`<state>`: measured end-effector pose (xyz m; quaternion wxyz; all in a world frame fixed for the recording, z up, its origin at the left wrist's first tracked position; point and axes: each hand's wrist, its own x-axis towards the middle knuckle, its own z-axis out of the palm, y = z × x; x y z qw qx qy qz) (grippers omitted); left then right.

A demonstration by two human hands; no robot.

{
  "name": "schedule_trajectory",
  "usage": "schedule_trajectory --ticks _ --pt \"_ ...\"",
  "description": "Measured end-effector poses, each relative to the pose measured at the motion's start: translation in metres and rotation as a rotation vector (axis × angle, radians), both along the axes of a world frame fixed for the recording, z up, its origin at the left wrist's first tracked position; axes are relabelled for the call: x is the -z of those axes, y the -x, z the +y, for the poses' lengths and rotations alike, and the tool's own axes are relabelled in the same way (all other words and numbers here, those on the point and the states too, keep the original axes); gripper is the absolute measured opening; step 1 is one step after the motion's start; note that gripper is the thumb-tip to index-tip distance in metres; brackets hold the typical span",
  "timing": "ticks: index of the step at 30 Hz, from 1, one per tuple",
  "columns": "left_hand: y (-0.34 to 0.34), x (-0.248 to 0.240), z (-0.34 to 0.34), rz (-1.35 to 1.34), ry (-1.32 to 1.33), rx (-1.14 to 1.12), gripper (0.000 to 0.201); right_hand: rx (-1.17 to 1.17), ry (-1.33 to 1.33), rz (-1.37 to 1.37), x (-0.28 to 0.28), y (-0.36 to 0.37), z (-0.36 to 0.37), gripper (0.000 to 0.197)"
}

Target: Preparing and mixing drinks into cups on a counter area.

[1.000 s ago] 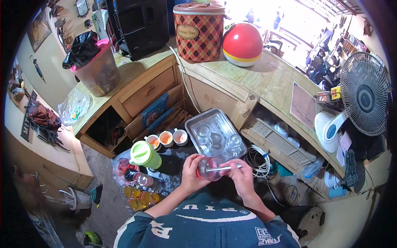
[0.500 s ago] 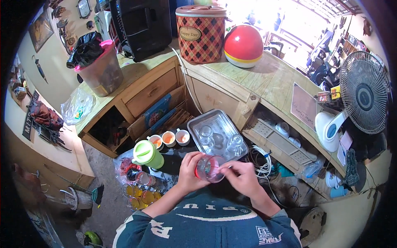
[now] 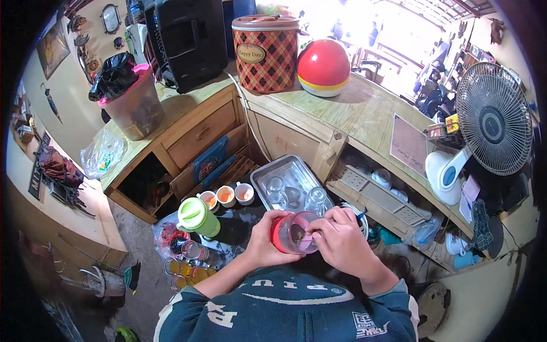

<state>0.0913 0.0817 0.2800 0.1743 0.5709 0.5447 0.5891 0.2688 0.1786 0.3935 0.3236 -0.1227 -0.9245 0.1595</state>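
The clear plastic jar with a red rim was tipped on its side, its long axis running roughly left to right across the person's chest, the open mouth turned toward the person's right and slightly up toward the camera. It sat between both hands, just above the dark green sweatshirt. The left hand was wrapped around the jar's left, red-rimmed side, fingers curled closed on it. The right hand was closed at the mouth, fingertips reaching into or against the opening; whether it pinched something small there could not be told.

Just beyond the hands lay a metal tray holding upturned clear glasses. To its left stood three small cups with orange contents in a row, and beside them a green lidded pitcher. Near the pitcher, lower left, were more small jars and packets, too cluttered to tell apart.

An L-shaped wooden counter wrapped the corner. On it stood a red plaid lidded container, a red and yellow round container, a black speaker and a translucent bin with a pink rim and a black bag. A white electric fan stood at the right. Bright daylight came from behind the counter.
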Motion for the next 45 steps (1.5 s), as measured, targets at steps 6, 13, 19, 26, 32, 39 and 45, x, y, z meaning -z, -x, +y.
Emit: schedule_trajectory --ticks 6,13,19,26,32,39,45 --pt "0.002 -0.013 -0.001 -0.072 0.079 0.19 0.089 -0.027 -0.062 0.114 -0.019 -0.01 0.016 0.016" --pt "0.004 -0.018 -0.002 -0.351 0.078 0.52 0.095 -0.2 0.022 0.181 -0.023 -0.004 0.019 0.024" --pt "0.013 -0.015 -0.002 -0.334 0.102 0.635 0.105 -0.296 -0.018 0.221 -0.031 -0.009 0.02 0.029" --pt "0.013 -0.015 -0.003 -0.368 0.07 0.598 0.106 -0.265 -0.032 0.32 -0.03 -0.016 0.02 0.018" --pt "0.012 -0.05 -0.001 0.031 0.038 0.357 0.09 -0.148 -0.139 0.097 -0.035 -0.023 0.013 0.018" --pt "0.016 -0.05 0.006 0.161 -0.143 0.167 0.085 -0.272 0.012 -0.062 -0.035 -0.032 0.008 0.028" --pt "0.013 -0.053 0.011 0.235 -0.363 0.016 0.085 -0.277 0.172 0.045 -0.026 -0.028 0.007 0.019"
